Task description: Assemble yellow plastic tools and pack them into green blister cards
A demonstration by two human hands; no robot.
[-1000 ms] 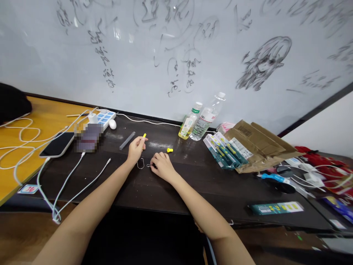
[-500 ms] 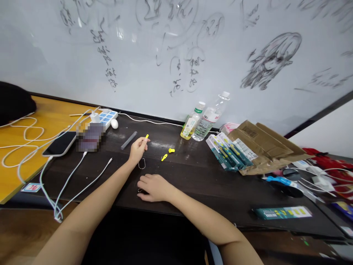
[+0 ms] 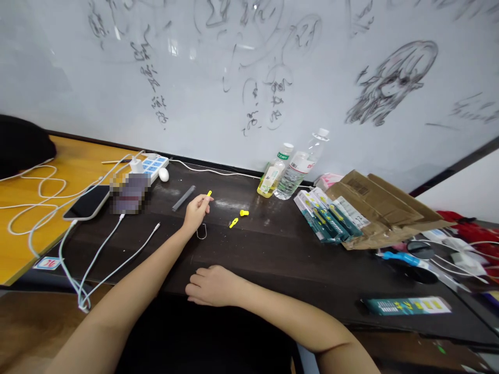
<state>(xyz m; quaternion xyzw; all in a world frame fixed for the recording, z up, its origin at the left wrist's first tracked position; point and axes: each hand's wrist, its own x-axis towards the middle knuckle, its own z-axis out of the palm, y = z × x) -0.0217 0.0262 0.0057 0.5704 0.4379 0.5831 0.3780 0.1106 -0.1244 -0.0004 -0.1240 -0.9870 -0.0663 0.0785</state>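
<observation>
My left hand [image 3: 196,213] is closed in a pinch on a small yellow plastic piece [image 3: 209,193], whose tip stands out above the fingers. Just under that hand a bent metal wire loop [image 3: 201,235] lies on the dark table. To its right lie a yellow cap-like piece [image 3: 244,213] and a slim yellow piece with a dark end [image 3: 233,223]. A clear plastic tube [image 3: 184,198] rests left of the hand. My right hand [image 3: 214,286] is at the table's front edge, fingers curled together; whatever they may hold is hidden.
Two bottles [image 3: 292,174] stand against the whiteboard [image 3: 187,104]. Green packets [image 3: 329,215] lean on a brown paper bag [image 3: 378,208] at right; another packet [image 3: 409,305] lies nearer. At left are a phone [image 3: 86,202], white cables [image 3: 99,259] and a power strip [image 3: 155,167].
My right hand has drawn back toward the table's front edge, and its fingers have curled in. A small metal bit by its fingers is no longer visible. My left hand keeps its pinch.
</observation>
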